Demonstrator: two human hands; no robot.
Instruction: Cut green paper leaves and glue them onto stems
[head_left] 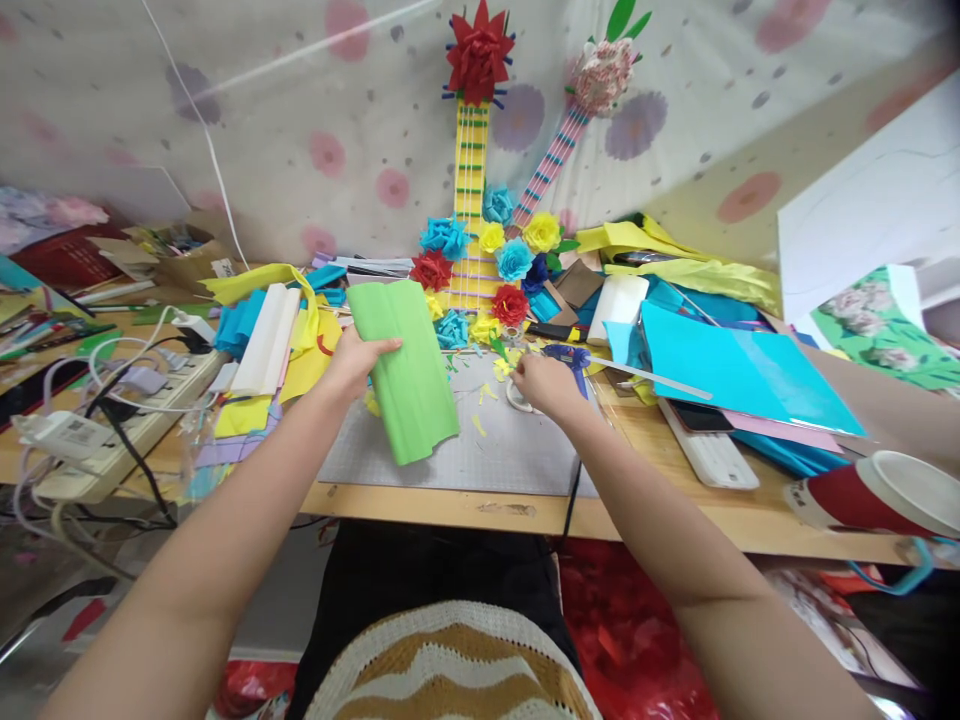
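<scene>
My left hand (355, 362) is closed on a folded sheet of green crepe paper (409, 375), thumb on top, holding it tilted above the grey cutting mat (360, 460). My right hand (546, 384) is over the right part of the mat with its fingers curled together. A white loop (517, 396), perhaps a scissors handle, shows just under those fingers; whether they grip it is hidden. Right beside this hand lies a blue glue gun (568, 355). Yellow and green paper scraps (486, 393) are scattered on the mat between my hands.
Behind the mat stand a yellow paper guitar (470, 170) and a pink one (550, 165) with paper flowers. A power strip (135, 420) with cables is at left. Blue sheets (750, 365), a white device (709, 445) and a red-and-white cup (877, 495) are at right.
</scene>
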